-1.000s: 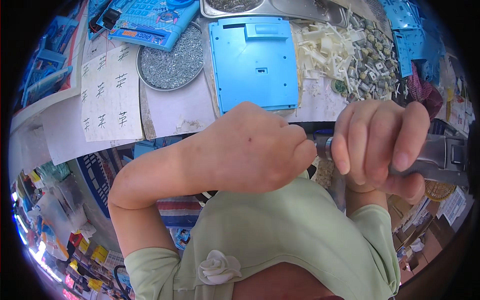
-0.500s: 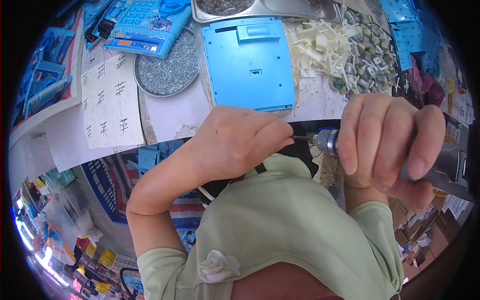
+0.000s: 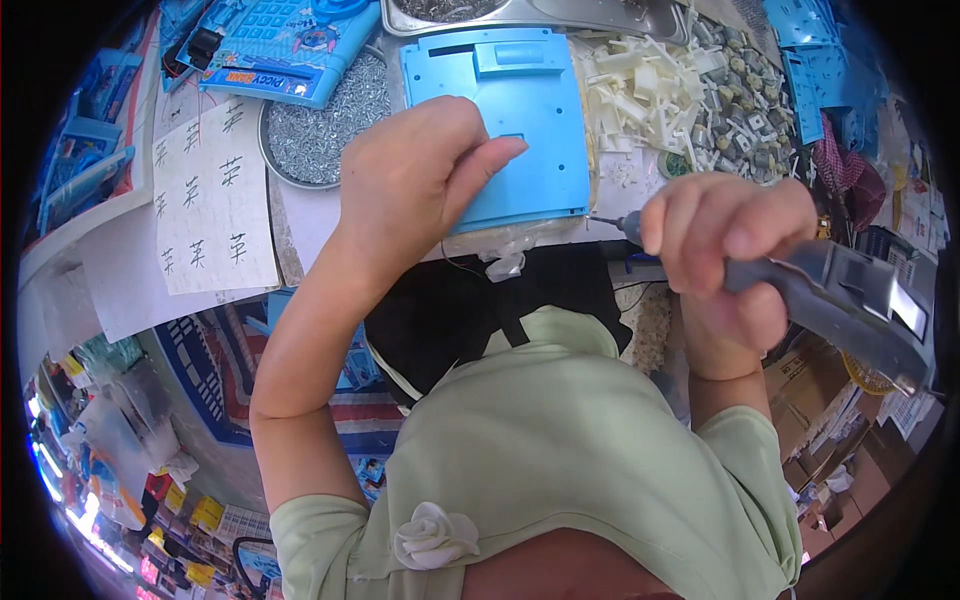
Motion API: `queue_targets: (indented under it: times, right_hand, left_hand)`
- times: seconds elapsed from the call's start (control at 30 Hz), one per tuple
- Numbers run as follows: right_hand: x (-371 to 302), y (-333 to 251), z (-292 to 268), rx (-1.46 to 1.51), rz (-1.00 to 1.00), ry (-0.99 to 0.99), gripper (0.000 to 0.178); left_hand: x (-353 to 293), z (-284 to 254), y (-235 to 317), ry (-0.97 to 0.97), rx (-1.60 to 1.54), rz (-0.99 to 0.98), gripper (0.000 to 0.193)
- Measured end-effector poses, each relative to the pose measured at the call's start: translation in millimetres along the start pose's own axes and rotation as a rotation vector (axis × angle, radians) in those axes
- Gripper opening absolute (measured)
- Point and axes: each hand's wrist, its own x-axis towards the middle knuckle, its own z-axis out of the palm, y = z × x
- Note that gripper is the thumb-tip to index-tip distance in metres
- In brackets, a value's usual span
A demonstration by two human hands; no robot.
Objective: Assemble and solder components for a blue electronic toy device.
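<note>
My left hand (image 3: 415, 170) is over the left part of a flat blue plastic housing (image 3: 545, 120). Its fingers are curled in and the thumb is pressed along them; whatever they may hold is hidden. The housing lies near the table's front edge, a raised box shape at its far side and a small slot in its middle. My right hand (image 3: 725, 240) grips a grey power screwdriver (image 3: 850, 315), whose thin bit points left at the housing's near right corner.
Beyond my left hand stands a round pan (image 3: 320, 145) of small screws, beside a written paper sheet (image 3: 205, 200) and a blue toy case (image 3: 290, 60). White plastic parts (image 3: 640, 90) and small grey parts (image 3: 745, 110) are heaped right of the housing. A metal tray (image 3: 560, 12) sits behind.
My left hand has moved from the screwdriver's tip, up and left over the housing. My right hand has shifted slightly left and up, the screwdriver's tip coming close to the housing's corner.
</note>
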Motion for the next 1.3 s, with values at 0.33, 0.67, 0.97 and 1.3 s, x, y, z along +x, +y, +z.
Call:
queue_targets:
  times: [0.33, 0.67, 0.97, 1.3]
  right_hand:
    - [0, 16, 12, -0.118, 0.060, 0.021, 0.033]
    - [37, 12, -4, 0.013, -0.073, -0.259, 0.030]
    - [41, 37, 15, -0.139, -0.023, -0.175, 0.035]
    - [80, 50, -17, -0.013, -0.050, -0.312, 0.020]
  left_hand:
    - [1, 13, -13, -0.106, -0.124, 0.170, 0.029]
    - [0, 13, -13, -0.084, -0.120, 0.162, 0.026]
    - [0, 15, -14, -0.079, -0.141, 0.157, 0.020]
    - [1, 13, -15, -0.095, -0.173, 0.141, 0.021]
